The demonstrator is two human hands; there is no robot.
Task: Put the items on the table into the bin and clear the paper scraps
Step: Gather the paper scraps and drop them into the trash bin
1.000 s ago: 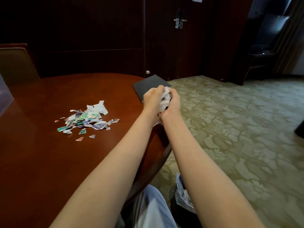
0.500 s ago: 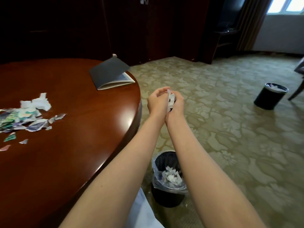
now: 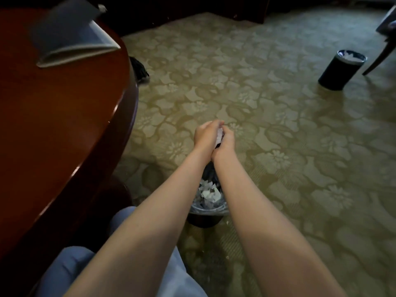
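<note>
My left hand (image 3: 206, 135) and my right hand (image 3: 225, 142) are cupped together around a bundle of white paper scraps (image 3: 220, 135), held out over the carpet. Below my forearms stands a black bin (image 3: 207, 202) lined with a clear plastic bag, with white paper scraps inside. My arms hide part of its rim. The hands are above and slightly beyond the bin. The red-brown wooden table (image 3: 64, 116) fills the left side, and a grey notebook (image 3: 70, 37) lies near its far edge. The scrap pile on the table is out of view.
A second black bin (image 3: 340, 70) with white paper in it stands on the patterned carpet at the far right, beside a chair leg (image 3: 379, 58). A dark object (image 3: 139, 68) lies on the floor just past the table edge. My blue-clad knees (image 3: 120, 266) are at the bottom.
My cupped hands have moved with the scraps from the table's edge out and down over the floor bin. The view has tilted down and right, so the scrap pile has left the frame.
</note>
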